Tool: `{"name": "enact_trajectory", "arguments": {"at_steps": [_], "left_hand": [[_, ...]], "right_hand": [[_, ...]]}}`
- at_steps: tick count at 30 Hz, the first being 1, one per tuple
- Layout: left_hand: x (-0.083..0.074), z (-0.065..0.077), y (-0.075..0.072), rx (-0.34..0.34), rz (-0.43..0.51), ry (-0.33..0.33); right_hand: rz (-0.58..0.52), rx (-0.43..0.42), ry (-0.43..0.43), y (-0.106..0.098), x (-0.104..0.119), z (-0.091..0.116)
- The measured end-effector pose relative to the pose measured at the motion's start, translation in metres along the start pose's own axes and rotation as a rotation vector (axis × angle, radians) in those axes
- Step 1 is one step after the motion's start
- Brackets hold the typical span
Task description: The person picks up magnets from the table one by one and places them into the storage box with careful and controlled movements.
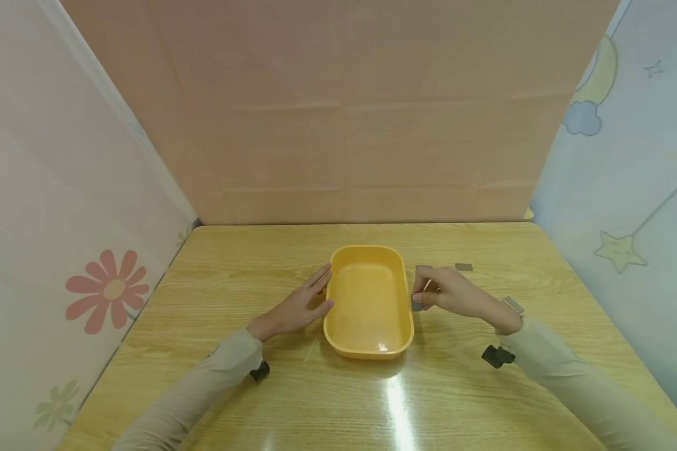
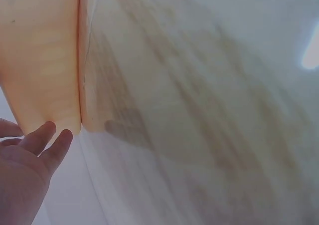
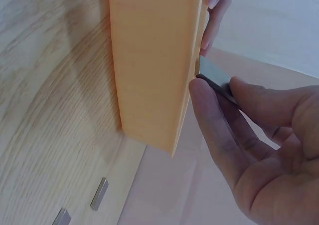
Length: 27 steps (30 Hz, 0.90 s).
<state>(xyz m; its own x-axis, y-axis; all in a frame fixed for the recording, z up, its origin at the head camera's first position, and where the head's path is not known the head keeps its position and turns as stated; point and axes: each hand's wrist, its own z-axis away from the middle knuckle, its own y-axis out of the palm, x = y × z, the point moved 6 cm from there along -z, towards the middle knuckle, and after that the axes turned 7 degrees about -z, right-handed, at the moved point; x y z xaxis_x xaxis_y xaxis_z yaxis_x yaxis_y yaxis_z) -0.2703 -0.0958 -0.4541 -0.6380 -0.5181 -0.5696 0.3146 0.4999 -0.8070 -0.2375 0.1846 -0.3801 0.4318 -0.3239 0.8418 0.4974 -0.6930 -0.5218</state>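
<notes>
A yellow rectangular plastic tub [image 1: 367, 354] stands on the table with its long sides running away from me; nothing lies inside it. My left hand [image 1: 296, 307] touches the tub's left rim with fingers extended; in the left wrist view its fingertips [image 2: 62, 140] are right by the tub's wall. Between thumb and fingers, my right hand [image 1: 448, 291] pinches a small flat grey rectangular piece [image 3: 214, 78], held at the tub's right rim. Two similar grey pieces lie near this hand: one piece [image 1: 424, 267] just beyond the fingers, another piece [image 1: 464, 267] to its right.
A further grey piece [image 1: 513, 305] lies beside the right wrist. The wooden table [image 1: 248, 257] ends at a pinkish-brown back panel [image 1: 338, 156]. Light side panels with printed flowers and stars stand left and right. Each wrist wears a small black camera [image 1: 498, 356].
</notes>
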Motion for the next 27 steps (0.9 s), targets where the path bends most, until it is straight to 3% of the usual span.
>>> {"name": "enact_trajectory", "arguments": {"at_steps": [4,12,27], "left_hand": [[-0.001,-0.001,0.000,0.003,-0.008,-0.002],[-0.001,-0.001,0.000,0.003,-0.029,0.011],[-0.001,-0.002,0.001,0.021,-0.021,0.008]], "right_hand": [[-0.032,-0.017,0.007,0.004,-0.001,-0.003],[0.008,-0.040,-0.004,0.013,0.001,-0.012],[-0.071,-0.002,0.045,0.037,0.000,-0.024]]}}
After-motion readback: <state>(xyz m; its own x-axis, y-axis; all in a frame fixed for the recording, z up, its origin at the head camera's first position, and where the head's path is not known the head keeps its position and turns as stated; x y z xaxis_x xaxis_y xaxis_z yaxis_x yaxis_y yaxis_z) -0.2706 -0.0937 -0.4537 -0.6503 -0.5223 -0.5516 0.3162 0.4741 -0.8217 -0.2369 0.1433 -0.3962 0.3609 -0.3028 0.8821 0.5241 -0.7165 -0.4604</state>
